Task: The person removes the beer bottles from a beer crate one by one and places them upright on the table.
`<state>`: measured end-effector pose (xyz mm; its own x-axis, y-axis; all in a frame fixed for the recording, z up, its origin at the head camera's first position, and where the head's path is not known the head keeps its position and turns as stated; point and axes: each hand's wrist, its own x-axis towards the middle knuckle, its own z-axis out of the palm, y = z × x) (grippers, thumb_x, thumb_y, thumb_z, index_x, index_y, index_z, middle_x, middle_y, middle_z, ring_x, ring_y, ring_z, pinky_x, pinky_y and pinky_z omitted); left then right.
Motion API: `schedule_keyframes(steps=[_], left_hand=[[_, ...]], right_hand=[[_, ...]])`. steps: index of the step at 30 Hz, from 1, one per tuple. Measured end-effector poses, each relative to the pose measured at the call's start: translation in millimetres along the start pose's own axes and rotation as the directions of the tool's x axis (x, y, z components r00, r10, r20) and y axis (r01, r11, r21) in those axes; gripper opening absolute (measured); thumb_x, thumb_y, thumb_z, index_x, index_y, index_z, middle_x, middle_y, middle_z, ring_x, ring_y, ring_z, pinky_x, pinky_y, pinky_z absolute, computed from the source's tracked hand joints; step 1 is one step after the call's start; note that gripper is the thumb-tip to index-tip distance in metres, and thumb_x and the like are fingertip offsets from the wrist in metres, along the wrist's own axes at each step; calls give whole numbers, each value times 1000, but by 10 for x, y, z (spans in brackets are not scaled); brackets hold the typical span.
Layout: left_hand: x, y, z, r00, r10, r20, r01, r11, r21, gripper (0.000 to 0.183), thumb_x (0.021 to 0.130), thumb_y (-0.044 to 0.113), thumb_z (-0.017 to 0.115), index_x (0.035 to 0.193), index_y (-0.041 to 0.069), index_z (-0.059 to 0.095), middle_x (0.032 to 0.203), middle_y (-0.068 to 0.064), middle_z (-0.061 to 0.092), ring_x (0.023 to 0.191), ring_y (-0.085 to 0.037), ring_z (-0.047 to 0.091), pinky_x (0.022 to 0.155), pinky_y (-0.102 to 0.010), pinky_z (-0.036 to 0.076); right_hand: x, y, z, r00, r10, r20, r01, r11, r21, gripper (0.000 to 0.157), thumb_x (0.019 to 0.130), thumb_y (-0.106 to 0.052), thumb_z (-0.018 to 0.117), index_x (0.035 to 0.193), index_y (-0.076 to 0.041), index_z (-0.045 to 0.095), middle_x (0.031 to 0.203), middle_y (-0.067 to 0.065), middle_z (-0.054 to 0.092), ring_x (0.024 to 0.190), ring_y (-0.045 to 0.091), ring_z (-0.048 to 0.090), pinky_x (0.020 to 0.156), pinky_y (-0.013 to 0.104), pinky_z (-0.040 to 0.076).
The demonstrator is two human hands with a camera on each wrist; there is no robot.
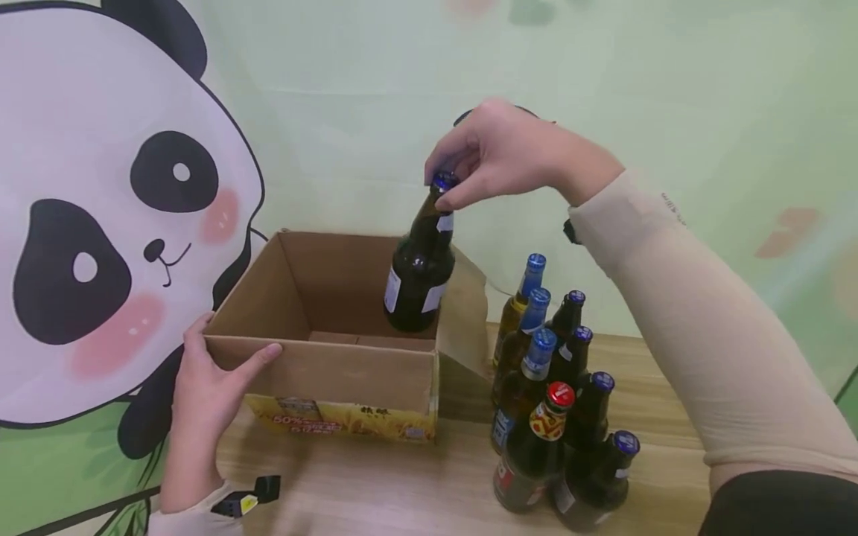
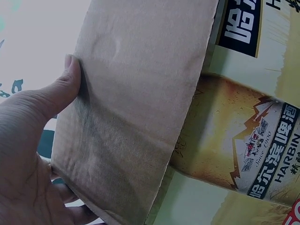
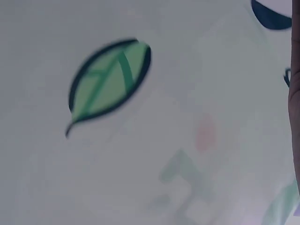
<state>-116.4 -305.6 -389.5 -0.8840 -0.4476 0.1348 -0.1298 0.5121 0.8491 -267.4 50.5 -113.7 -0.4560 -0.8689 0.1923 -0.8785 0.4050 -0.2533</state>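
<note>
A dark beer bottle (image 1: 418, 272) with a blue cap hangs, slightly tilted, over the right part of an open cardboard box (image 1: 365, 372). My right hand (image 1: 499, 152) pinches its neck just under the cap between thumb and fingers. At the box's near left corner, my left hand (image 1: 211, 387) grips the rim, thumb over the front flap. The left wrist view shows that thumb on the brown flap (image 2: 126, 103) and fingers behind its edge. Only a sliver of the right hand (image 3: 295, 103) appears in the right wrist view; the bottle is out of sight there.
Right of the box, several capped bottles stand close together on the wooden table (image 1: 375, 484), including a red-capped bottle (image 1: 532, 454) in front. The box's right flap (image 1: 465, 320) leans outward toward them. Behind rises a green wall covering (image 1: 348, 134) printed with a panda (image 1: 100, 208).
</note>
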Motion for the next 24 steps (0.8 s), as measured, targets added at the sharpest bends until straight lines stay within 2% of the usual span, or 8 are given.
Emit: schedule_keyframes(steps=[5, 10, 14, 15, 17, 21, 22, 24], left_hand=[[35, -23, -25, 1000, 4, -6, -4, 1000, 1, 117, 78, 59, 80, 161, 20, 7, 158, -21, 30, 140, -45, 35, 110, -70, 30], [48, -15, -47, 1000, 13, -22, -13, 1000, 1, 116, 79, 57, 81, 161, 21, 8, 157, -21, 32, 139, -44, 37, 110, -68, 31], [50, -25, -100, 999, 10, -35, -9, 1000, 18, 116, 79, 56, 81, 161, 21, 8, 156, -22, 34, 138, -45, 38, 109, -68, 32], [54, -31, -116, 999, 10, -37, -9, 1000, 20, 116, 79, 56, 81, 161, 20, 8, 156, -22, 33, 138, -45, 37, 109, -69, 31], [61, -50, -147, 999, 11, -38, -11, 1000, 20, 116, 79, 56, 81, 161, 20, 8, 156, -22, 33, 138, -46, 37, 109, -69, 30], [61, -106, -185, 999, -1, -40, 2, 1000, 16, 116, 79, 55, 81, 161, 20, 7, 157, -22, 31, 139, -46, 35, 110, -70, 28], [58, -119, -186, 999, -7, -36, 7, 1000, 15, 116, 79, 55, 81, 161, 20, 6, 157, -22, 31, 139, -47, 35, 110, -71, 28], [52, -141, -182, 999, -12, -32, 13, 1000, 14, 116, 79, 55, 81, 161, 20, 6, 157, -22, 31, 139, -46, 36, 110, -70, 29]], right_hand=[[-288, -210, -395, 994, -15, -109, 18, 999, 26, 19, 85, -16, 82, 101, -8, 78, 88, -1, 75, 79, 11, 73, 79, 21, 58], [-747, -292, -755, 979, 3, -203, -18, 997, -73, 18, 81, -5, 84, 99, -8, 78, 82, 2, 74, 69, 16, 70, 69, 16, 56], [-1233, -175, -920, 960, 116, -254, -175, 959, -224, 27, 81, -8, 86, 105, -16, 77, 82, -2, 74, 67, 11, 69, 68, 10, 51], [-1361, -132, -934, 952, 159, -262, -226, 941, -250, 29, 81, -10, 86, 107, -18, 76, 82, -3, 74, 67, 10, 69, 68, 9, 50], [-1613, -66, -932, 918, 291, -268, -368, 877, -308, 32, 83, -20, 85, 112, -24, 74, 82, -6, 74, 68, 6, 69, 69, 8, 46], [-2024, 45, -784, 864, 444, -237, -502, 793, -346, 34, 83, -23, 85, 115, -18, 72, 76, -5, 73, 64, 5, 66, 65, 13, 43], [-2129, 67, -716, 854, 463, -238, -519, 783, -342, 35, 82, -21, 86, 113, -15, 72, 74, -5, 72, 62, 4, 64, 63, 14, 43], [-2365, 132, -536, 863, 439, -248, -500, 808, -311, 34, 76, -10, 88, 108, -12, 74, 71, -6, 70, 58, 4, 63, 58, 15, 47]])
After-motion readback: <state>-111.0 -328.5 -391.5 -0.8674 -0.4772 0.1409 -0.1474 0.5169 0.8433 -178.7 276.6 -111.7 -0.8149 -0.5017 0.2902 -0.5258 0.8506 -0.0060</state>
